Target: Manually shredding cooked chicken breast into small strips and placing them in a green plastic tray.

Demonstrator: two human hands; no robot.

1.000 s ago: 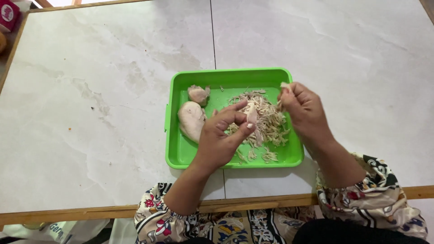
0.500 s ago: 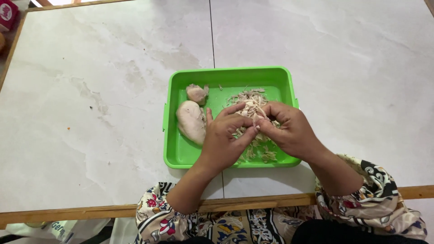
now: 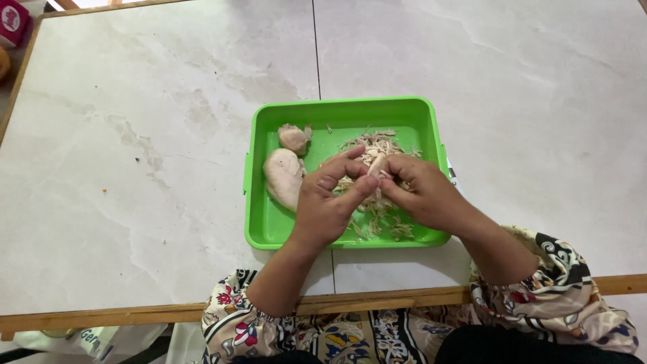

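Note:
A bright green plastic tray (image 3: 344, 111) sits on a pale marble-look table. Over its middle, my left hand (image 3: 327, 202) and my right hand (image 3: 424, 195) meet, both pinching one pale piece of cooked chicken (image 3: 376, 164) between their fingertips. Under the hands lies a heap of shredded chicken (image 3: 377, 143). At the tray's left side rest a large whole cooked chicken piece (image 3: 284, 176) and a smaller one (image 3: 295, 138) behind it, just left of my left hand.
The table (image 3: 148, 148) has a wooden front edge (image 3: 377, 300). A pink and white packet (image 3: 13, 20) lies at the far left corner. A white bag (image 3: 87, 337) shows below the table edge. My sleeves are patterned cloth.
My right hand came in from the tray's right rim to meet my left hand over the shredded heap. Both hands now pinch the same piece of chicken.

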